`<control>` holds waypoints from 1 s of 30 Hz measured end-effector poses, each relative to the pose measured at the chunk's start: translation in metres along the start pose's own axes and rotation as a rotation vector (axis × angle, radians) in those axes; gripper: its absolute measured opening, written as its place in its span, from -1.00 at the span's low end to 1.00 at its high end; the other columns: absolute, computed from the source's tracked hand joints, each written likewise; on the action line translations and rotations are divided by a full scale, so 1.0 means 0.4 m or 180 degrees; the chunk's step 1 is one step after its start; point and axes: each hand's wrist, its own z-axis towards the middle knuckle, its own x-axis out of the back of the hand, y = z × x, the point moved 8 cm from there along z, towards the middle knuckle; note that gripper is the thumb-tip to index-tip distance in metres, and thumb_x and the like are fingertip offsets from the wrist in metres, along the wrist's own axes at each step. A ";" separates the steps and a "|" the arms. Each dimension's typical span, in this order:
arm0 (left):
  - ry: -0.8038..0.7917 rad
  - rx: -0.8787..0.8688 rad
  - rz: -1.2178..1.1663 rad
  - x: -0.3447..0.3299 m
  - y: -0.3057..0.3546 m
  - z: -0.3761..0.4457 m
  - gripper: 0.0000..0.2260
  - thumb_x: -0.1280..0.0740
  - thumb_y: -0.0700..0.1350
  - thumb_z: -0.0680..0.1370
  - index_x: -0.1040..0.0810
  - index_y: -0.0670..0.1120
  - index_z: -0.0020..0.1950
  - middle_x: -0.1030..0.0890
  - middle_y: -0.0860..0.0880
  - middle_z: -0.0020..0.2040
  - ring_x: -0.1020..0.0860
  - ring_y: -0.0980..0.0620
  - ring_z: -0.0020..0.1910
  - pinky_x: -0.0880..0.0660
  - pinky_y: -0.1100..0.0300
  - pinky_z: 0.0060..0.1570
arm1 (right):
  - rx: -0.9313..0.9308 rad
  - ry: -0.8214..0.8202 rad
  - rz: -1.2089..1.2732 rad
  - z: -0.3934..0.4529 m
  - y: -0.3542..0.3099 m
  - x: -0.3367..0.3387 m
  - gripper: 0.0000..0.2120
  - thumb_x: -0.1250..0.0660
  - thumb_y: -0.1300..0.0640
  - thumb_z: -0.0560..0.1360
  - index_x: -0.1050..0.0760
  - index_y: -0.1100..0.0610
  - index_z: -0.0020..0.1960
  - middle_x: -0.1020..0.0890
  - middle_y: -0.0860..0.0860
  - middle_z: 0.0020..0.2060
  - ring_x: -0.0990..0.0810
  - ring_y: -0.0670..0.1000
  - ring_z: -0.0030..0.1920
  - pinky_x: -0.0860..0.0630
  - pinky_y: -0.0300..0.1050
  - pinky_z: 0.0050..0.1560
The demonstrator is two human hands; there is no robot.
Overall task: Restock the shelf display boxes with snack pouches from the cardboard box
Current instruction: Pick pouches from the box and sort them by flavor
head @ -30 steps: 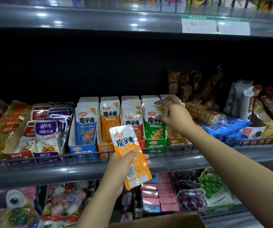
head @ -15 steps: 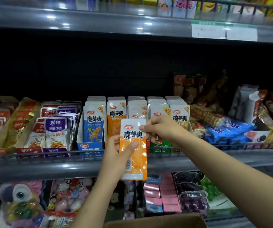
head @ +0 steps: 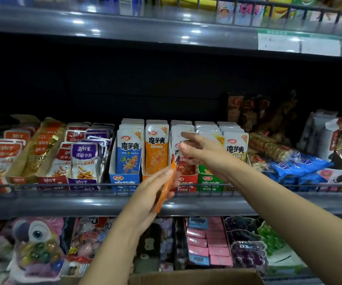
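My left hand [head: 155, 190] grips an orange snack pouch [head: 167, 187], turned edge-on and tilted, just in front of the shelf rail. Behind it stand the display boxes in a row: blue [head: 124, 161], orange [head: 155, 153], red [head: 186, 175], green [head: 209, 179] and one more at the right [head: 235, 149], all holding upright pouches. My right hand [head: 199, 149] reaches over the red box with its fingers stretched out and holds nothing. The cardboard box [head: 192, 277] shows only its top edge at the bottom.
Trays of red and purple fish-snack pouches [head: 83, 161] fill the shelf's left side. Blue biscuit packs [head: 295, 165] and mixed bags lie at the right. A wire rail [head: 269, 187] runs along the shelf front. Candy and toys sit on the shelf below.
My left hand has turned the orange pouch from face-on to edge-on. My right hand let go of the pouch's top corner and moved up over the red box.
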 end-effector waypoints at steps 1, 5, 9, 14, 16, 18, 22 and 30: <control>-0.0088 0.0107 -0.0320 -0.004 -0.005 0.001 -0.56 -0.32 0.04 0.39 -0.54 -0.07 0.23 -0.64 -0.10 0.14 -0.59 -0.05 0.15 -0.47 0.06 0.14 | -0.0059 -0.0130 0.0045 0.008 0.002 -0.009 -0.22 -0.41 -0.17 0.26 -0.29 0.03 0.41 -0.50 -0.05 0.20 -0.50 -0.01 0.22 -0.47 -0.01 0.24; -0.0218 0.0247 -0.0831 0.002 0.001 0.002 -0.58 -0.22 0.07 0.46 -0.50 -0.10 0.24 -0.62 -0.19 0.16 -0.59 -0.15 0.17 -0.45 -0.08 0.22 | -0.0280 -0.0349 -0.0324 0.047 0.004 -0.016 -0.72 -0.43 0.16 0.42 -0.47 0.10 0.09 -0.64 0.06 -0.05 -0.61 0.06 -0.03 -0.55 -0.08 -0.04; 0.0631 -0.0415 0.0571 0.073 0.045 0.004 -0.76 -0.20 0.05 0.56 -0.51 0.07 0.18 -0.62 0.00 0.17 -0.59 0.05 0.12 -0.49 0.10 0.16 | -0.0122 0.0326 -0.0606 0.110 -0.035 0.027 -0.60 -0.47 0.14 0.41 -0.45 0.15 0.19 -0.62 0.04 -0.13 -0.60 0.02 -0.17 -0.47 -0.19 -0.27; 0.1349 -0.1688 0.3566 0.103 0.081 -0.009 -0.57 -0.23 -0.07 0.60 -0.28 0.08 0.47 -0.16 0.17 0.50 -0.19 0.13 0.47 -0.09 0.06 0.47 | 0.0062 0.1196 -0.1244 0.206 -0.086 0.066 -0.59 -0.44 0.11 0.45 -0.44 0.15 0.25 -0.59 0.08 0.09 -0.56 0.09 0.10 -0.47 -0.14 -0.02; 0.1162 -0.1614 0.4209 0.098 0.054 0.013 -0.54 -0.16 -0.02 0.62 -0.16 0.07 0.52 0.03 0.15 0.53 0.05 0.18 0.52 0.13 0.05 0.48 | 0.0077 0.1333 -0.1739 0.229 -0.096 0.053 -0.52 -0.40 0.07 0.49 -0.37 0.13 0.35 -0.53 0.09 0.23 -0.51 0.12 0.22 -0.41 -0.15 0.02; 0.0895 -0.1428 0.4778 0.093 0.021 0.034 -0.51 -0.02 0.08 0.63 0.01 0.09 0.54 0.18 0.15 0.52 0.22 0.22 0.50 0.27 0.02 0.48 | 0.0172 0.1250 -0.2090 0.251 -0.093 0.022 -0.54 -0.38 0.05 0.50 -0.36 0.10 0.35 -0.53 0.09 0.24 -0.50 0.12 0.22 -0.43 -0.11 0.05; 0.0691 -0.1376 0.5267 0.088 -0.011 0.047 -0.47 0.10 0.13 0.62 0.22 0.06 0.54 0.25 0.11 0.53 0.34 0.16 0.48 0.47 -0.03 0.38 | 0.0390 0.1064 -0.3160 0.277 -0.067 -0.042 -0.57 -0.34 -0.03 0.51 -0.39 0.03 0.33 -0.53 0.08 0.22 -0.45 0.12 0.24 -0.40 -0.05 0.13; 0.0768 -0.1468 0.5276 0.094 -0.031 0.054 -0.42 0.09 0.07 0.51 -0.21 -0.03 0.52 -0.19 -0.01 0.53 -0.06 0.04 0.53 0.19 -0.10 0.41 | 0.0788 0.1555 -0.4085 0.280 -0.044 -0.042 -0.50 -0.31 -0.14 0.48 -0.36 -0.08 0.39 -0.44 0.06 0.22 -0.33 0.12 0.25 -0.22 -0.01 0.22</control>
